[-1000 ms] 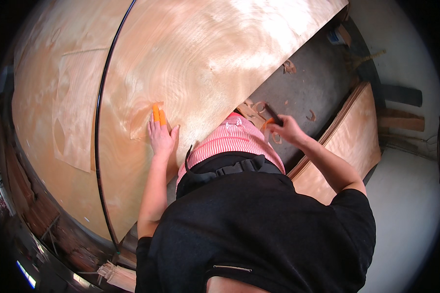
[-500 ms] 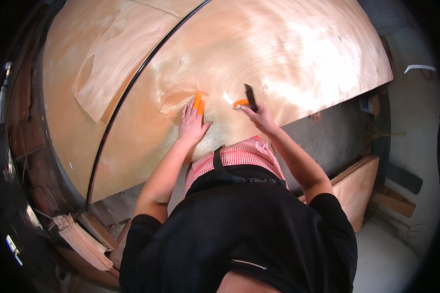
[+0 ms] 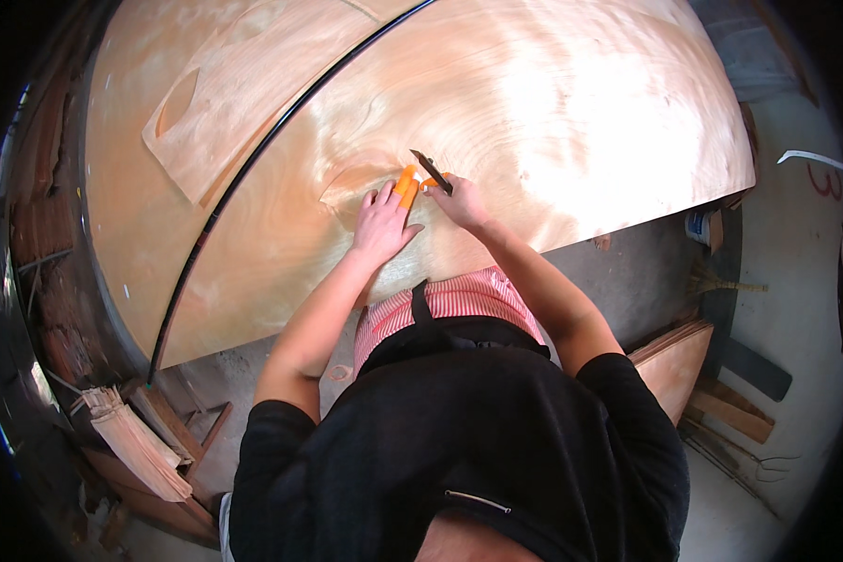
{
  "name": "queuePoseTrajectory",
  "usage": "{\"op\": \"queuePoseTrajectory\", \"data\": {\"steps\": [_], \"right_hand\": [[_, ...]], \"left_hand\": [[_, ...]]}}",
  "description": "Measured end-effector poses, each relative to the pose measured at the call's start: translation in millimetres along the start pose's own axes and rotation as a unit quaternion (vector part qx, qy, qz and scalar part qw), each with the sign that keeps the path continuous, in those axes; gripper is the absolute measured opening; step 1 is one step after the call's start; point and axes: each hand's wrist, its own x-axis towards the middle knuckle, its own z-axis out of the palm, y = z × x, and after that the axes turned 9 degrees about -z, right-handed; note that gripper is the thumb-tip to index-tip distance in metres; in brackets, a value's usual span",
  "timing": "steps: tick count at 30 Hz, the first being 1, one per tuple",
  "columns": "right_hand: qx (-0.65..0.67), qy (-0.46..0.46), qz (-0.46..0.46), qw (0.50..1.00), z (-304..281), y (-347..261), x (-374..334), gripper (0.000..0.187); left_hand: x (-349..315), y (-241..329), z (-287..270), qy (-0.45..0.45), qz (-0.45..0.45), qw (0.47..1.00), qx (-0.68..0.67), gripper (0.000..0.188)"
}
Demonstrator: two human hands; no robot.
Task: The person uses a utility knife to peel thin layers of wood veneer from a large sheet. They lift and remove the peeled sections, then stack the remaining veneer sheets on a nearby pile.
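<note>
My left hand lies flat on a large pale wood veneer sheet, fingers stretched out, with orange covers on two of them. Under and beside its fingertips is a patch of veneer with a pointed outline. My right hand, also with orange on a finger, is closed around a dark, flat knife whose slanted tip points up and left. Between the two hands, close to the orange fingertips, shows a small white bit; I cannot make out what it is.
A black cord-like strip curves across the sheet. Left of it lies a loose torn veneer piece. Stacked boards stand at the right, a broom beyond them. Bundled veneer strips sit at lower left.
My right hand has moved left, close to my left hand, and the knife now leans further left. The white bit has come along toward the left fingertips. The whole view has shifted slightly.
</note>
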Motion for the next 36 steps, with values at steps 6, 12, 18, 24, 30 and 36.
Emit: {"op": "queuePoseTrajectory", "data": {"steps": [6,12,18,24,30,36], "right_hand": [[0.105,-0.017,0.053,0.993,-3,2,-12,0.029],[0.196,0.016,0.109,0.974,-10,20,-34,0.027],[0.244,0.069,0.198,0.947,-51,47,-80,0.019],[0.193,0.218,0.207,0.934,-91,36,-143,0.016],[-0.059,0.526,-0.129,0.838,-255,33,-172,0.021],[0.093,0.674,-0.259,0.686,-470,-69,-160,0.023]], "left_hand": [[9,7,-7,-0.036,0.002,0.997,0.063,0.067],[10,8,-4,-0.067,-0.006,0.994,0.082,0.072],[11,22,-16,-0.177,-0.012,0.977,0.123,0.074],[12,11,-14,-0.17,-0.007,0.985,0.028,0.064],[-31,20,-22,0.024,0.009,0.986,-0.163,0.048],[-92,42,-7,-0.055,-0.014,0.974,-0.218,0.05]]}}
